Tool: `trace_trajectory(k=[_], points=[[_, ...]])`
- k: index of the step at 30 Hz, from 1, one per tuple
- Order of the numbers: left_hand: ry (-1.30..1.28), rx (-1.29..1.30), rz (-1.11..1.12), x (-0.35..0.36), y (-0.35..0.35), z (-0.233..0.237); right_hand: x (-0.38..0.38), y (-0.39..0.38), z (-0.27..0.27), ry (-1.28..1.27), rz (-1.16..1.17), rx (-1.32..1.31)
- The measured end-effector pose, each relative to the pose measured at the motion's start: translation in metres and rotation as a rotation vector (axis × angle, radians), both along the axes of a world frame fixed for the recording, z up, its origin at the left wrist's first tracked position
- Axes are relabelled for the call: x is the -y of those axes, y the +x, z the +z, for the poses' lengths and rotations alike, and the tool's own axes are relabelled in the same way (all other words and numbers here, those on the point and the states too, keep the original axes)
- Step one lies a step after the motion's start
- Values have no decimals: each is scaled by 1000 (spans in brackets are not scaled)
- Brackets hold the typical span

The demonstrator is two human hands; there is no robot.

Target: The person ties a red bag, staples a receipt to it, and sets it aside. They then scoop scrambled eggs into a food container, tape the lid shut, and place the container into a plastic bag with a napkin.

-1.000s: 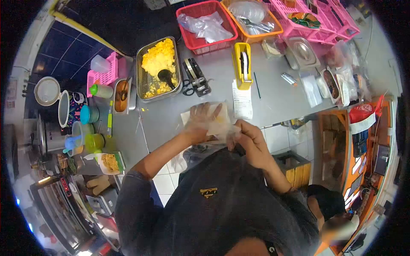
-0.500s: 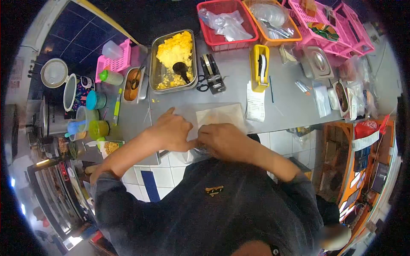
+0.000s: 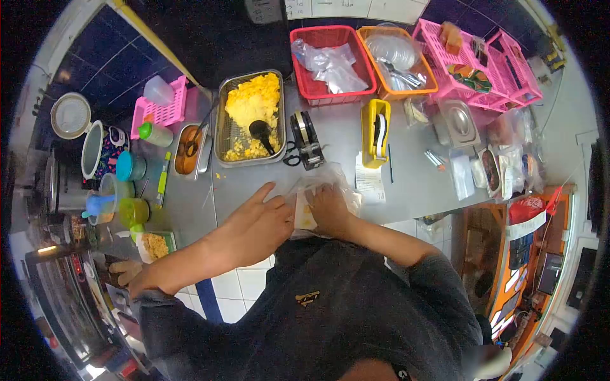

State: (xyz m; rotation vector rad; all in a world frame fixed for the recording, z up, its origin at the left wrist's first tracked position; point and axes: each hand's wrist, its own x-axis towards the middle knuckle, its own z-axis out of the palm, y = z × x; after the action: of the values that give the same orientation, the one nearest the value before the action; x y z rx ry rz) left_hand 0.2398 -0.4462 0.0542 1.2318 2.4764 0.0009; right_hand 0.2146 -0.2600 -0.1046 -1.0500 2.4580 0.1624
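Observation:
A clear plastic bag [image 3: 340,174] lies crumpled at the table's front edge, close to my body. A pale paper piece with yellow marks [image 3: 306,217] shows between my hands, partly under the film. My left hand [image 3: 262,222] pinches the bag's left side, its index finger stretched out and the other fingers curled. Deep among the folds, my right hand [image 3: 327,208] grips the bag from the right, with its fingertips partly covered by film.
Beyond my hands stand a metal tray of yellow crumbly food [image 3: 254,95] with a black scoop [image 3: 260,131], a black tape dispenser [image 3: 307,140] and a yellow tape dispenser [image 3: 375,130]. A receipt [image 3: 370,181] lies at right. Baskets [image 3: 333,98] line the back; tubs [image 3: 130,166] stand left.
My right hand has moved into the folds of the bag, which now spreads forward over the paper. My left hand has shifted slightly. The view has tilted up.

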Motion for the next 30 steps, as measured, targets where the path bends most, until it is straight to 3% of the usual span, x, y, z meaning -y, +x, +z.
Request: trace_trajectory(k=[2,4,5,7,8,10,11,13,15,17,21,23,25,26,28,29,30], points=[[38,8,-28,3,-10,2,-6,-9,7,110,-63,113],[76,13,-54,7,-20,12,-27,-11,0,-34,4,80],[223,57,-21,10,-25,22,-39,-19,6,-28,-1,73],[380,88,17,15,-38,30,-57,-43,61,-322,15,507],[395,262,15,18,-44,30,-62,-60,85,-313,17,504],[467,485,24,24,-51,19,-66,-117,118,-785,-249,718],[473,482,24,24,-56,17,-65,-145,104,-992,-276,423],[430,555,30,23,-64,15,-55,-213,81,-746,-466,-81],[478,560,40,29,-68,11,-55,-275,17,-621,-420,-397],[535,537,58,34,-74,8,-40,-304,-8,-379,-471,-393],[589,571,110,44,-70,3,-38,-346,-71,-165,-444,-457],[604,575,138,49,-69,-1,-49,-353,-77,-268,-512,-470],[620,589,143,54,-65,-6,-55,-332,-38,-650,-580,-619],[630,587,157,55,-63,-7,-59,-329,-26,-648,-564,-612],[669,580,139,55,-64,-7,-66,-324,0,-1050,-810,-597],[667,582,135,54,-64,-7,-69,-321,15,-1277,-1036,-179],[651,584,107,52,-65,-7,-86,-328,3,-1327,-1012,-199]])
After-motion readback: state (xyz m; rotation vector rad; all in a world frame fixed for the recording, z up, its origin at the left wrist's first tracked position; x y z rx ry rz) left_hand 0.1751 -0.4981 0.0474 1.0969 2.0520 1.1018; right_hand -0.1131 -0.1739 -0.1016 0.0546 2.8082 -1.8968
